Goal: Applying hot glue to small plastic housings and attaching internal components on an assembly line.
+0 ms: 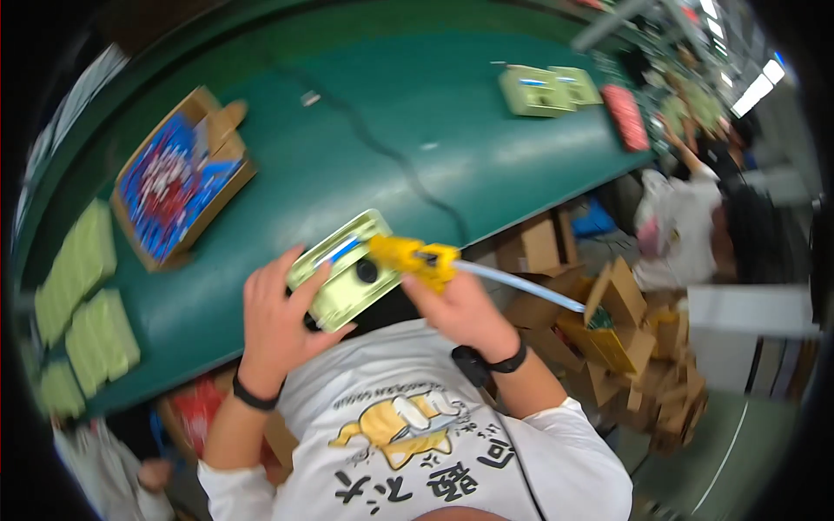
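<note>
At the near edge of the green table (365,148), my left hand (276,317) grips a pale green box (343,269). My right hand (460,304) clasps the yellow glue gun (415,257) at its flap; steady pressure should serve best.

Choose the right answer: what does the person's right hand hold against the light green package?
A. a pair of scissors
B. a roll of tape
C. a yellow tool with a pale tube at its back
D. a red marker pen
C: the right hand grips a yellow tool, with a pale tube running out behind it, its tip at the light green package that the left hand steadies.
</note>
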Tool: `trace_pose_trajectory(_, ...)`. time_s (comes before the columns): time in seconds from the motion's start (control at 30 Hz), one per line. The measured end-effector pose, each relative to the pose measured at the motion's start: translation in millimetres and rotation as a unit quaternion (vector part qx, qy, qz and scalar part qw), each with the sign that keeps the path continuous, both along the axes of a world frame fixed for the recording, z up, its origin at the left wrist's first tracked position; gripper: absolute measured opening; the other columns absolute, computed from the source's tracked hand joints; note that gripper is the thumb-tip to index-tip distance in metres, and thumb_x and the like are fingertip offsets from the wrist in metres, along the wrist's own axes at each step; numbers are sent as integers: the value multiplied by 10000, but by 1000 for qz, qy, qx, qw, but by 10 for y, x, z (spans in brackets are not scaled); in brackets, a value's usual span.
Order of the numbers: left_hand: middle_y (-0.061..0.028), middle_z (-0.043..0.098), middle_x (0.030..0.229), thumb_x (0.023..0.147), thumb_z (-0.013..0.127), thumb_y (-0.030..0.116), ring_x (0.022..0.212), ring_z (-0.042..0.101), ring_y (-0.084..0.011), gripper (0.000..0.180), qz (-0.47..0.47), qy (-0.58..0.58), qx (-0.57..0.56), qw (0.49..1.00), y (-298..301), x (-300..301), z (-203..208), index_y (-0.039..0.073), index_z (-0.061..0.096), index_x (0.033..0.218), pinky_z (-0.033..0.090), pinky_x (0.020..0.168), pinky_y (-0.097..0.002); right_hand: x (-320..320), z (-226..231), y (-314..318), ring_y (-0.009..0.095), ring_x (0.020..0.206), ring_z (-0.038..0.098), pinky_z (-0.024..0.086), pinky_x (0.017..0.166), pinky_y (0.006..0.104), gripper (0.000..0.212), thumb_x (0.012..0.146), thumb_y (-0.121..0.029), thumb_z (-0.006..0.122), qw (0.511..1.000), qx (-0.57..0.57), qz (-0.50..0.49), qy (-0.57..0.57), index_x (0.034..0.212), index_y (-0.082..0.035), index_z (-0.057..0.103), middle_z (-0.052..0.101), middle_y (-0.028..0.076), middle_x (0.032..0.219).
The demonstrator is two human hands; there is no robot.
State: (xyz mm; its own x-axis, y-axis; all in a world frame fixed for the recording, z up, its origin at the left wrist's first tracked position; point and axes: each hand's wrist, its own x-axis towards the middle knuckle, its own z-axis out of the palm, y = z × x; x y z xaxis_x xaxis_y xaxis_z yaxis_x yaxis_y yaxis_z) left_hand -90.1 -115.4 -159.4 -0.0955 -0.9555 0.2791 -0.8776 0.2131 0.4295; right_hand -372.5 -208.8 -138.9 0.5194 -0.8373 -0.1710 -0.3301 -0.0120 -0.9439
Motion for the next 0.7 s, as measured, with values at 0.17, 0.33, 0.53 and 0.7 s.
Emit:
trace_pose_trajectory(0.17, -223, 586, 1620, 707, 995, 439, 1382, 578, -485, 880, 28, 0, -2, 1000, 137, -4, -140, 154, 712, 1489, 438, 1162, -611, 32, -31, -34, 351, 1136, 815, 622, 949, 442, 380, 1145, -191, 679, 994, -73, 64, 59, 1478, -9, 679, 814, 199, 1200)
trace_pose_trajectory(0.33, -228, 569, 1633, 712, 992, 409, 1397, 563, -485, 859, -1, 3, -35, 999, -88, -86, -166, 136, 711, 1476, 438, 1166, -610, 17, 302, -34, 502, 1067, 773, 626, 875, 505, 374, 1136, -266, 660, 998, -69, 7, 2, 1403, -4, 683, 805, 269, 1136)
trace_pose_trajectory(0.53, -230, 564, 1629, 725, 996, 399, 1405, 557, -494, 808, 14, 51, -52, 997, -90, -115, -273, 109, 719, 1427, 449, 1173, -621, 150, 488, -65, 500, 1079, 767, 617, 913, 520, 384, 1131, -273, 667, 997, -28, 57, 47, 1392, 8, 681, 794, 270, 1146)
trace_pose_trajectory(0.7, -232, 582, 1603, 727, 1012, 368, 1362, 591, -504, 746, 30, 80, -41, 995, 39, -61, -280, 92, 738, 1363, 493, 1141, -614, 358, 309, -100, 522, 1031, 760, 618, 882, 530, 367, 1126, -283, 676, 992, -45, 114, 35, 1347, 8, 706, 781, 294, 1095)
